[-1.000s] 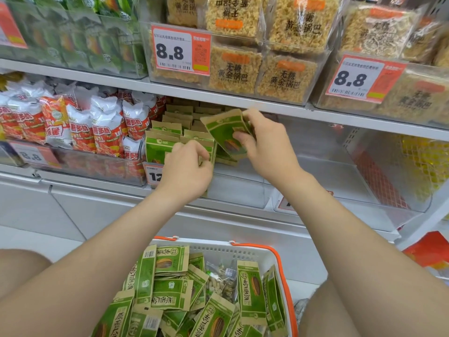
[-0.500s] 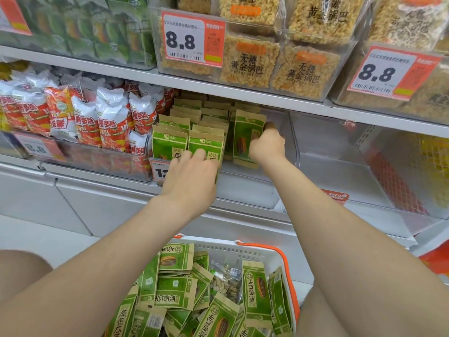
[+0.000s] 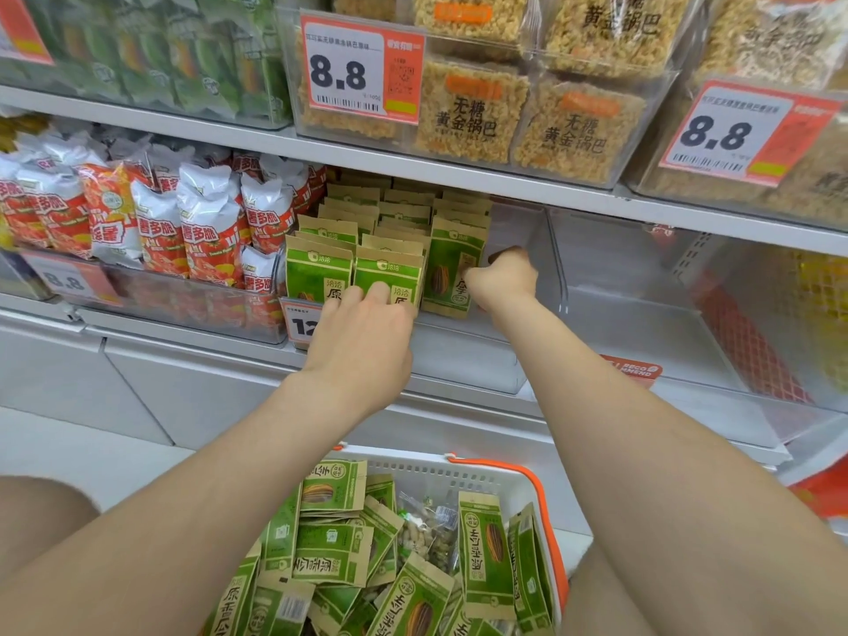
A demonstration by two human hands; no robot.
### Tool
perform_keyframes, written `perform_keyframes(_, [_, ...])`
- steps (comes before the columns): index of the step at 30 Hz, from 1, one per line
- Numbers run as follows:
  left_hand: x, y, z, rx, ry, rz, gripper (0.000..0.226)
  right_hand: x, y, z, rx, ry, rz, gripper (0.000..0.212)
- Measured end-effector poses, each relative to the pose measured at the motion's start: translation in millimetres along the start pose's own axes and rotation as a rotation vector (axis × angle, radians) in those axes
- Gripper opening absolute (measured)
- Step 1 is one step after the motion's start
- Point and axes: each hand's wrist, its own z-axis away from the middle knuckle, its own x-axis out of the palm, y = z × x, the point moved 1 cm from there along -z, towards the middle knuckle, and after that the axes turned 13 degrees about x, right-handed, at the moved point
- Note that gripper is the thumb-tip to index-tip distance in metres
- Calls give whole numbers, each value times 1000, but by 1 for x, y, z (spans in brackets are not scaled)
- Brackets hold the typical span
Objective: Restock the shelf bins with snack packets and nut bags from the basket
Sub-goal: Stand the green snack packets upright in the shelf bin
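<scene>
Head view, down past both forearms. In the clear shelf bin (image 3: 468, 360), rows of upright green seed packets (image 3: 321, 273); at the right end of the front row, one more packet (image 3: 452, 268), standing nearly upright, pinched at its right edge by the right hand (image 3: 502, 280) with fingers curled in tight. No telling the grip's reach behind it. Against the two front packets, the left hand (image 3: 362, 342), fingers laid nearly straight, pressing flat and gripping nothing. Below, in the white basket (image 3: 459, 470) with an orange handle, a heap of loose packets (image 3: 330, 553) of the same kind, plus a clear nut bag (image 3: 426, 534) among them.

Probably light, thin and pliable, with a slick printed face; likely to flop or slide sideways unless braced. Best taken at a side seam or the stiffer top fold, never by the soft middle, and squeezed gently to spare the seeds inside.

Kraft-brown top band, green front, white round logo, striped seed picture low down
</scene>
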Motion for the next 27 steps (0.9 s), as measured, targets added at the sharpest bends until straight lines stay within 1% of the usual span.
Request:
perform_keyframes(2, [-1,0,1,0,-7,14,38,-2,1,2,-4,-8,72,27])
perform_keyframes(4, [0,0,2,-4,0,43,37,-6,3,9,9,-55,132,28])
perform_keyframes(6, [0,-1,4,-14,42,61,34,-12,3,19,3,-102,195,28])
perform_keyframes(7, [-1,-1,5,-16,76,58,30,-16,3,25,-30,-111,246,27])
perform_keyframes(9, [-2,-1,6,-5,139,65,20,-23,3,43,-170,-71,344,22])
perform_keyframes(10, [-2,0,8,6,152,78,17,-28,4,54,-274,-34,386,17])
perform_keyframes(11, [-2,1,9,20,146,95,17,-32,6,65,-392,2,424,14])
perform_keyframes(12, [-1,3,12,27,121,113,18,-36,7,77,-501,21,454,18])
perform_keyframes(14, [8,9,17,10,5,148,23,-44,15,100,-621,-27,453,26])
perform_keyframes(17, [32,20,29,23,-238,169,26,-47,32,126,-653,-145,489,24])
perform_keyframes(20, [63,35,43,121,-495,216,24,-40,56,138,-674,-193,687,20])
perform_keyframes(23, [95,52,61,251,-733,244,31,-35,76,147,-662,-232,903,14])
perform_keyframes(26, [119,69,78,339,-939,310,41,-35,87,154,-663,-266,996,3])
perform_keyframes(27, [126,73,83,344,-993,325,42,-34,89,155,-657,-275,1003,11])
